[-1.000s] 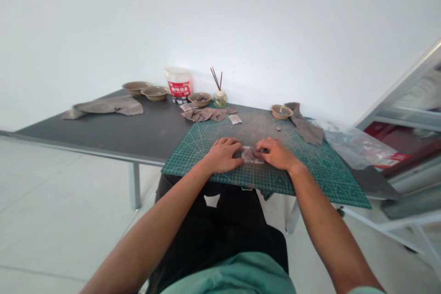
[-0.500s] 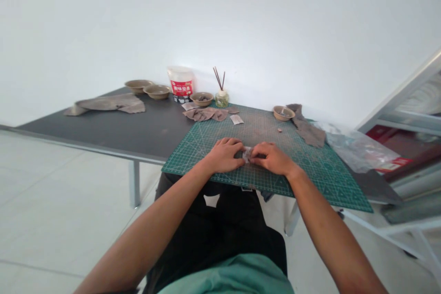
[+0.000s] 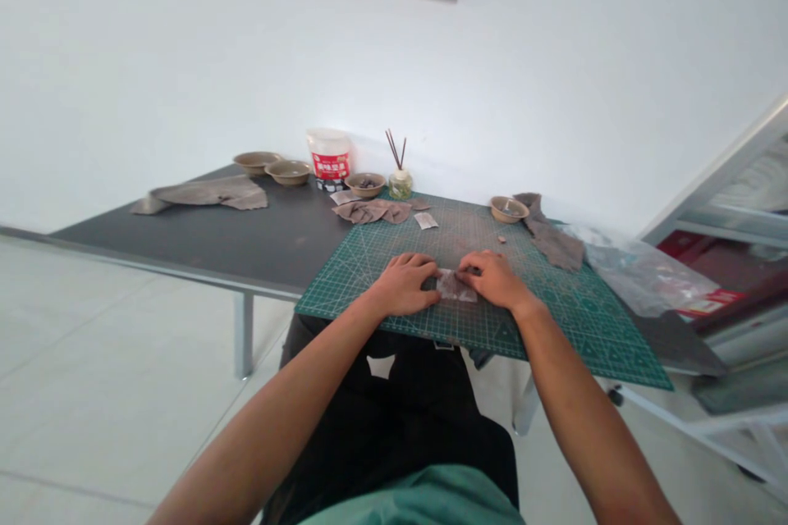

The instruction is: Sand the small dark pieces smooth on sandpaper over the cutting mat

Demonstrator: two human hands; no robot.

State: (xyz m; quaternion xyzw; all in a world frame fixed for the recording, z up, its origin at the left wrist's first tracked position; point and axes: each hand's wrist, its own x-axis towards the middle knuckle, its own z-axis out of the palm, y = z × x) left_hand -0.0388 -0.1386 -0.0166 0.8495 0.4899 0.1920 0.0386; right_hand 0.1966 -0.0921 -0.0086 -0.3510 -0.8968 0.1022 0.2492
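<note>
A small greyish-white patterned packet [image 3: 456, 287] lies flat on the green cutting mat [image 3: 382, 256], between my hands. My left hand [image 3: 406, 283] holds the packet's left edge between thumb and fingers. The fingertips of my right hand [image 3: 489, 277] are pinched together over the packet's upper right part; whatever they may grip is too small to make out. Beyond the hands, a similar packet [image 3: 426, 220] lies on the mat, and a tiny pale piece [image 3: 501, 239] sits near the right bowl [image 3: 508, 210].
A bowl of dark bits [image 3: 365, 185], a red and white tub [image 3: 331, 160] and a reed diffuser [image 3: 400, 183] stand by the wall. Brown cloths [image 3: 373, 211] lie about. Two bowls [image 3: 288, 173] are at the back left, a clear plastic bag [image 3: 646, 275] at the right.
The packet between my hands now shows wider and flatter. My right hand has shifted slightly right, away from my left. The whole view has tilted up a little.
</note>
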